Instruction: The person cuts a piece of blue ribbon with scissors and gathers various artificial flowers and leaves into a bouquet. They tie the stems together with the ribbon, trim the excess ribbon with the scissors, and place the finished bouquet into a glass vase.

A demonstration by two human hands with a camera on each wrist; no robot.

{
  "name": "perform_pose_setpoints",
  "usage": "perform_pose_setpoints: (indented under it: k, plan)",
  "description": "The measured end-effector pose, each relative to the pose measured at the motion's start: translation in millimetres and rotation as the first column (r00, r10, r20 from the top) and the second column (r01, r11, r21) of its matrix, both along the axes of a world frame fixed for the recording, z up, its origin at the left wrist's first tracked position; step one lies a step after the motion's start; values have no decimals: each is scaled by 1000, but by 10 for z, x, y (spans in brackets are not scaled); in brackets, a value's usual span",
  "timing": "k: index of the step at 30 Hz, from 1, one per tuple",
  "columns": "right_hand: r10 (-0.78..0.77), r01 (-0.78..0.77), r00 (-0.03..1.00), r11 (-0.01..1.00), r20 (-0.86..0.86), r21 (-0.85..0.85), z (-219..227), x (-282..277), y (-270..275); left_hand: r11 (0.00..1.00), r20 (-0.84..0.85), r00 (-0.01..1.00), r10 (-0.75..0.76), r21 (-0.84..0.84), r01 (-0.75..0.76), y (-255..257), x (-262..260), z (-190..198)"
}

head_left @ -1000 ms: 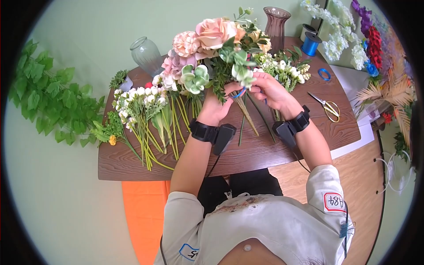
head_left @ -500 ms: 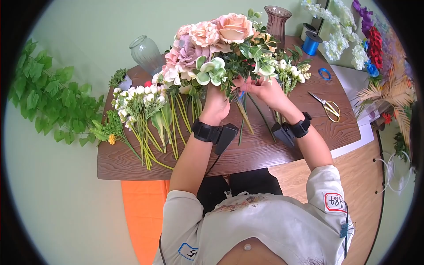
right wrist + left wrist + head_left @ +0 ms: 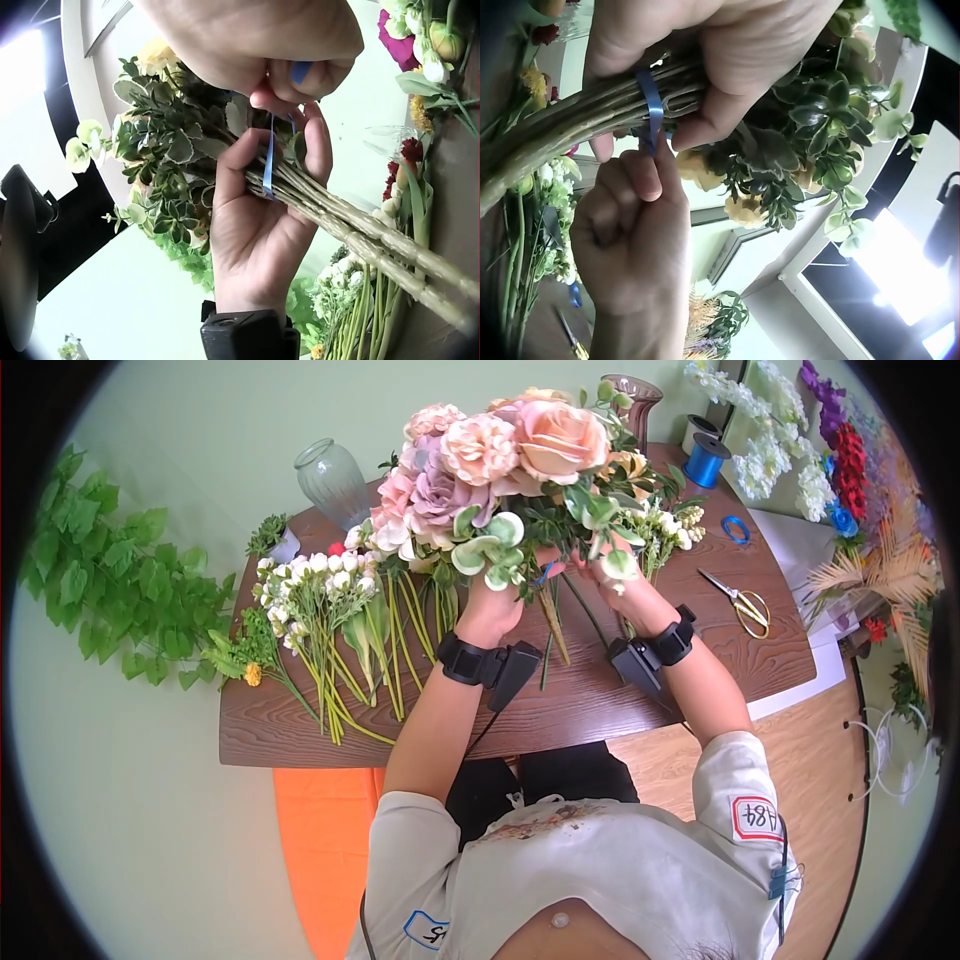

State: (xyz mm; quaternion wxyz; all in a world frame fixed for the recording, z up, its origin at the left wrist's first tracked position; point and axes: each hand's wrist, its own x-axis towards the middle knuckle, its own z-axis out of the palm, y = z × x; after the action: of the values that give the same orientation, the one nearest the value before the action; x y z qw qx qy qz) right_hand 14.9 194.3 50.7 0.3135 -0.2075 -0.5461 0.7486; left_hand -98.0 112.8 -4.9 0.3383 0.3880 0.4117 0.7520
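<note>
Head view: left hand (image 3: 488, 612) grips stems (image 3: 553, 624), right hand (image 3: 625, 588) pinches ribbon (image 3: 654, 105), bouquet (image 3: 482, 452) seemingly shifted rightward.

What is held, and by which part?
Left hand: pink and purple bouquet, by its bundled brown stems. Right hand: thin blue ribbon, beside the stems.

Your left arm (image 3: 430, 730) and right arm (image 3: 708, 685) reach forward, slightly bent, bringing your hands close together ahead of your chest. Your left hand (image 3: 492, 610) curls its fingers and thumb into a grip, palm facing the right. Your right hand (image 3: 628, 588) pinches beside it, its other fingers folded toward the palm.
</note>
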Motion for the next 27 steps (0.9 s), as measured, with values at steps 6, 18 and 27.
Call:
perform_pose_setpoints:
  k: [6,18,27]
  plan:
    - [42,-34,995,996,-94,83,-363,-88,313,998,108,992,-65,25,63,51,43,62]
    - [116,-117,991,993,66,10,-252,-60,340,1000,181,984,4,-27,1,83,62,184]
    - [-207,-212,901,554,380,805,-176,46,155,961,-11,962,273,54,-272,154,51,159]
